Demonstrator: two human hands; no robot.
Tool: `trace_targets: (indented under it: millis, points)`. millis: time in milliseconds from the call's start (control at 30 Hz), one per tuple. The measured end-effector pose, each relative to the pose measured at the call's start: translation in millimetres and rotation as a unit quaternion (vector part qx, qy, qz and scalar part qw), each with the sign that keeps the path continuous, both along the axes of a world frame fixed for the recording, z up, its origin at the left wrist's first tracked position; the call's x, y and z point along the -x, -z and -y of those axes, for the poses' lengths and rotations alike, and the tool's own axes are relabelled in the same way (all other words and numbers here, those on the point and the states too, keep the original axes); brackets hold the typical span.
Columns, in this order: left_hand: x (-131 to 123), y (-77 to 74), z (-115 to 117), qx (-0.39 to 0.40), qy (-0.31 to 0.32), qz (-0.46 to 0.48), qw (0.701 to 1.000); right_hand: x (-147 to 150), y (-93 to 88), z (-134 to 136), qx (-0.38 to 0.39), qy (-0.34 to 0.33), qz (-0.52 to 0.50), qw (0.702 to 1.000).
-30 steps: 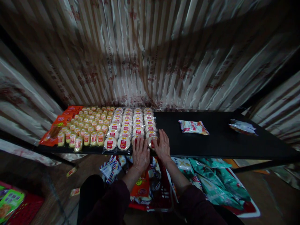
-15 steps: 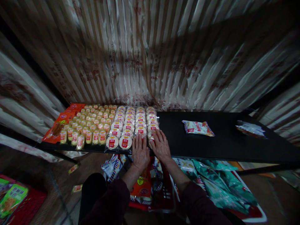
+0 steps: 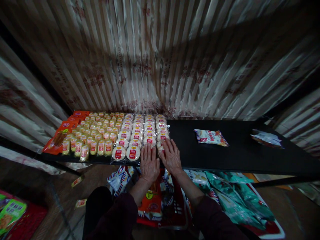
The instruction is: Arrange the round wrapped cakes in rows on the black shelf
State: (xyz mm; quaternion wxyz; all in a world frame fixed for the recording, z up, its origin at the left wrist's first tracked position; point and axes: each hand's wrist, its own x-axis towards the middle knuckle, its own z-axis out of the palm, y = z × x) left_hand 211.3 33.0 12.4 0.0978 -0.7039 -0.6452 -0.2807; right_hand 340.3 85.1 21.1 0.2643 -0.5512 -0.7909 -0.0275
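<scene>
Clear-wrapped round white crackers [image 3: 133, 153] with red labels stand in rows on a black shelf [image 3: 210, 156]. My left hand [image 3: 149, 164] rests, fingers stretched forward, over the front cracker of one row. Beside it my right hand [image 3: 171, 157] lies with its fingers extended on the front of the rightmost row, partly covering the crackers there. Neither hand wraps around anything. Small yellow wrapped snacks [image 3: 93, 146] fill the shelf to the left of the crackers. Orange packets [image 3: 58, 136] lie at the shelf's left end.
A blue-and-white striped packet [image 3: 211, 137] and a clear packet [image 3: 267, 138] lie on the right half of the shelf. Below are a red basket [image 3: 178, 208] of packets and a crate with green bags [image 3: 232, 203]. Small snacks [image 3: 81, 203] lie on the floor. A striped curtain [image 3: 140, 60] hangs behind.
Both hands stay on the front of the same two cracker rows, with hardly any movement. The view has shifted very slightly.
</scene>
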Motion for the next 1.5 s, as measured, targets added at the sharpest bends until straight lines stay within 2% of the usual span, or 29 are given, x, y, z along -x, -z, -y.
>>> trace_targets:
  millis: [167,333,500,633,800,967,1167,1500]
  points:
    - [2.2,-8.6,-8.2,-0.015,0.007,0.005,1.0,2.5,-10.7,1.0,-0.022,0.017,0.008,1.0]
    - [-3.9,-25.6,-32.1,-0.021,-0.026,0.035,0.999,6.6,-18.4,-7.7,-0.027,-0.01,0.043,0.999]
    - [-7.2,-33.0,-62.6,0.018,-0.01,0.027,0.999,10.6,-17.9,-19.8,0.002,0.012,0.088,0.996]
    - [-1.5,-34.7,-76.7,0.049,-0.004,0.017,0.999,13.5,-19.1,-25.5,0.027,0.032,0.116,0.992]
    - [5.3,-32.7,-80.0,0.078,0.0,0.013,0.997,13.4,-21.0,-28.4,0.058,0.02,0.146,0.987]
    - [6.5,-30.5,-77.9,0.075,-0.008,0.013,0.997,14.0,-20.6,-29.6,0.079,0.017,0.137,0.987]
    - [6.0,-28.1,-77.7,0.064,-0.014,0.014,0.998,15.2,-23.4,-28.8,0.075,0.001,0.13,0.989]
    - [6.9,-28.5,-78.6,0.052,-0.008,0.012,0.999,16.0,-17.7,-30.8,0.052,0.003,0.125,0.991]
